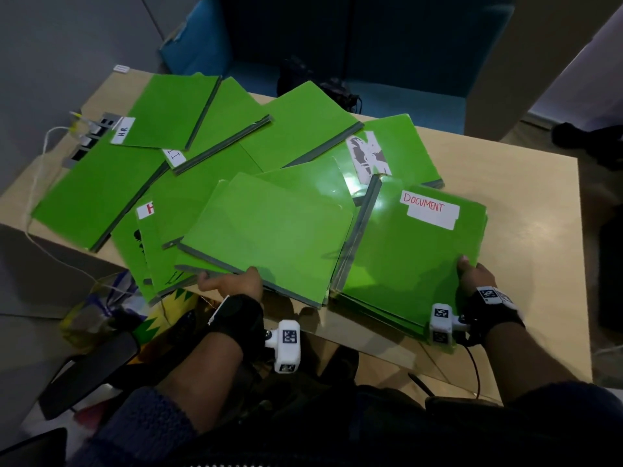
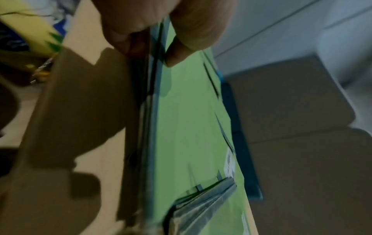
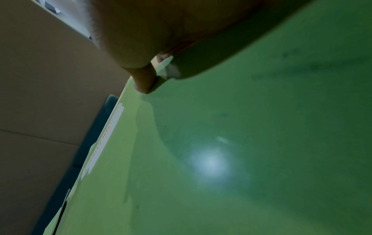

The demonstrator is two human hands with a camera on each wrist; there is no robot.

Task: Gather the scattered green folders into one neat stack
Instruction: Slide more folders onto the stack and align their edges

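Note:
Several green folders lie scattered and overlapping across the beige table [image 1: 526, 230]. At the near right a stack of green folders [image 1: 404, 264] has a "DOCUMENT" label [image 1: 433, 214] on top. My right hand [image 1: 472, 274] grips that stack's right near corner, thumb on top [image 3: 145, 82]. My left hand [image 1: 232, 281] pinches the near grey-spined edge of another green folder [image 1: 269, 237] at the middle front; in the left wrist view its thumb [image 2: 193, 39] presses on the green cover [image 2: 187, 127]. Further folders lie behind, one labelled "H.R." [image 1: 123, 129].
A white cable [image 1: 37, 183] and a grey socket strip [image 1: 87, 143] sit at the table's far left. A yellow-green bag [image 1: 97, 315] lies on the floor at the left. A dark chair arm [image 1: 87, 369] is near my left elbow. Blue seating [image 1: 337, 38] stands beyond the table.

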